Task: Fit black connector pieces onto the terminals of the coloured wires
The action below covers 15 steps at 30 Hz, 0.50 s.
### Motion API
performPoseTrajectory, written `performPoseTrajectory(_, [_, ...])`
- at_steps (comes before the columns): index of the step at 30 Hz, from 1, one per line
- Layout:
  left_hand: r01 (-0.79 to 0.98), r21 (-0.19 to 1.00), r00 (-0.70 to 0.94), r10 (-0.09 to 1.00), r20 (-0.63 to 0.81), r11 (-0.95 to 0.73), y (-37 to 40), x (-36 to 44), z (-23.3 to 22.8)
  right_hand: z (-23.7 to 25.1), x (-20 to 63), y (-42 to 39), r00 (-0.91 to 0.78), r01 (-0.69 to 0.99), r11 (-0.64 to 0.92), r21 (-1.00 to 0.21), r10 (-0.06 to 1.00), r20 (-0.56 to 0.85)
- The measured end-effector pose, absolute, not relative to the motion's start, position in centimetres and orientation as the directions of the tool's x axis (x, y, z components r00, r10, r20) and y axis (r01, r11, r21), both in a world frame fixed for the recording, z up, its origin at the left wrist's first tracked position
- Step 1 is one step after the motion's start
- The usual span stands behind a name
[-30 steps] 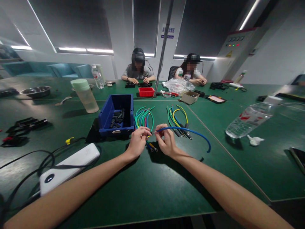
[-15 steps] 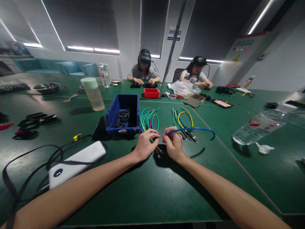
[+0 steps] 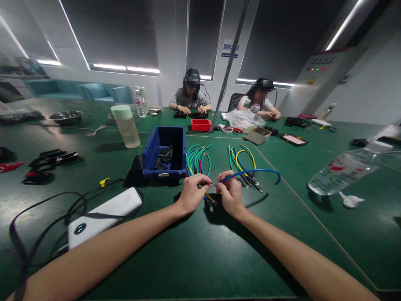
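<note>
My right hand (image 3: 230, 191) is closed on a blue wire (image 3: 260, 170), which arcs out to the right with its far end bent down. The wire's near end lies at the fingertips, facing my left hand (image 3: 192, 190). That left hand is pinched shut; a tiny dark bit shows at its fingertips, too small to name. A narrow gap separates the hands. Behind and under the left hand lies a bundle of coloured wires (image 3: 199, 156) with ring terminals (image 3: 211, 201). Beyond the right hand rests a second wire bundle (image 3: 242, 161), its terminals toward me.
A blue bin (image 3: 164, 173) holds small black pieces (image 3: 164, 156). Left are a white power bank (image 3: 105, 217) with black cables and a green-lidded bottle (image 3: 127, 127). A water bottle (image 3: 343, 169) lies tilted at right. A red tray (image 3: 201, 124) and two people sit across the table.
My hands have drawn slightly apart, opening a small gap between the fingertips. The blue wire stays in my right hand. The whole view has shifted a little.
</note>
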<state>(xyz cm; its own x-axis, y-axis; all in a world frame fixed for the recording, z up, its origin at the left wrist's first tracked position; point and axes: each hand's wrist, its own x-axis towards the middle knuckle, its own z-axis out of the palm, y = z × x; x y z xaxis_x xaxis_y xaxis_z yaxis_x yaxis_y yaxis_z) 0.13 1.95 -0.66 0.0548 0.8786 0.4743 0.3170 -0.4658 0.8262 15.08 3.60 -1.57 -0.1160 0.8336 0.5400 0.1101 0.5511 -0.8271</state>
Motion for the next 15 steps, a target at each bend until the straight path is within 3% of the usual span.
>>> performPoseTrajectory(9, [0.334,0.846,0.025,0.901,0.433,-0.416,2.01,0.27,-0.64,-1.5,14.99,3.71,-0.118,0.117,0.533,-0.838,0.845,0.521])
performPoseTrajectory(15, [0.391,0.782,0.124,0.87,0.477,-0.485,1.82,0.06,-0.37,-1.3,14.92,3.56,-0.118,0.12,0.536,-0.836,0.844,0.524])
